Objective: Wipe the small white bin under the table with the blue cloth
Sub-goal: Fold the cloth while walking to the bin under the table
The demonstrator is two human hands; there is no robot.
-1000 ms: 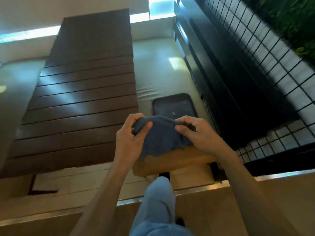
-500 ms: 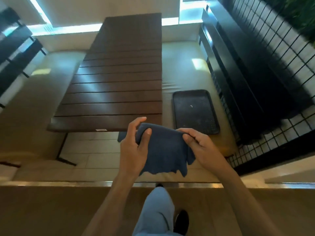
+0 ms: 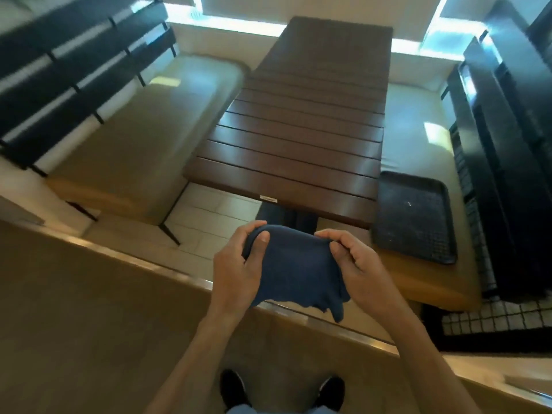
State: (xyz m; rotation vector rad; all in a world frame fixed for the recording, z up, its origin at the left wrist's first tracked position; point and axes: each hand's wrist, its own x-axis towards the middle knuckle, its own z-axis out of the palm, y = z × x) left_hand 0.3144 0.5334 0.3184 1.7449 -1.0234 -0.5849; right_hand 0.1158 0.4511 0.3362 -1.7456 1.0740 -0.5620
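Holding: both hands grip one blue cloth (image 3: 294,276) in front of the body, above the near edge of a raised wooden step.
Left hand (image 3: 236,270): fingers curled over the cloth's upper left corner, thumb pressed flat on the front of the fabric; clamped on the cloth.
Right hand (image 3: 358,271): fingertips and thumb pinch the cloth's upper right edge, the other fingers curled behind it; clamped on the cloth.
Cloth: dark blue, bunched and stretched between the two hands, its ragged lower edge hanging loose below them.
Small white bin: cannot tell where it stands; under the table only a dark central base (image 3: 286,218) shows, partly hidden by the cloth and hands.
Table (image 3: 301,130): dark brown slatted wooden top, long and narrow, running away from the person, a small pale label on its near edge.
Benches: a padded beige bench (image 3: 143,135) on the left of the table and another (image 3: 418,115) on the right, each with a wooden front edge.
Tray (image 3: 413,216): black, textured, lying flat on the near end of the right bench, just beside the table's corner.
Floor: pale tiles (image 3: 206,216) under the table, wood-look boards nearer the person.
Feet: two black shoes (image 3: 233,386) at the bottom edge, between the forearms.
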